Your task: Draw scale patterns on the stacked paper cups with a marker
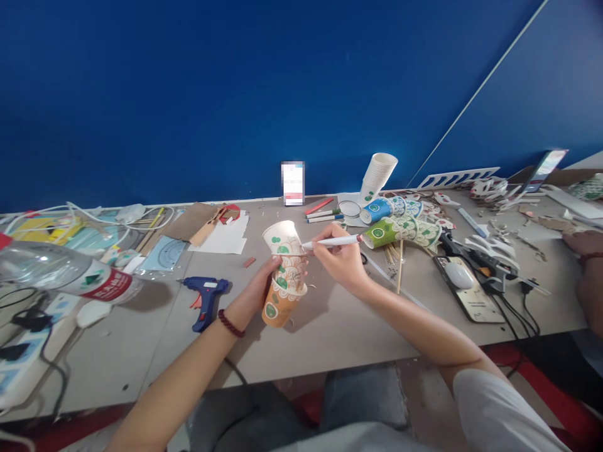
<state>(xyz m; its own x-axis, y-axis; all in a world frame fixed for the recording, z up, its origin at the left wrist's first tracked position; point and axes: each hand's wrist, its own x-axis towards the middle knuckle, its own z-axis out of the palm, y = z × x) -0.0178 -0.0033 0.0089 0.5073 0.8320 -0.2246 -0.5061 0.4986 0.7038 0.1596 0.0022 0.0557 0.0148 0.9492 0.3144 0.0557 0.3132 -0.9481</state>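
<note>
My left hand point(266, 282) is wrapped round several joined paper cups point(284, 276), orange at the bottom and white at the top, with green spots and orange line patterns. In my right hand point(342, 257) is a white marker pen point(336, 241), pinched between fingers and thumb. Its tip meets the edge of the upper white cup or lies very close to it. Just right of that hand lie a green decorated cup piece point(393, 233) and a blue one point(381, 208), each made of joined cups.
A blue glue gun point(206, 298) and a large plastic bottle point(80, 273) lie to the left, by a power strip point(35, 358). A stack of white cups point(377, 176) leans at the back. Rightward are a phone point(475, 304) with a white mouse point(458, 275) and another person's arm point(584, 276).
</note>
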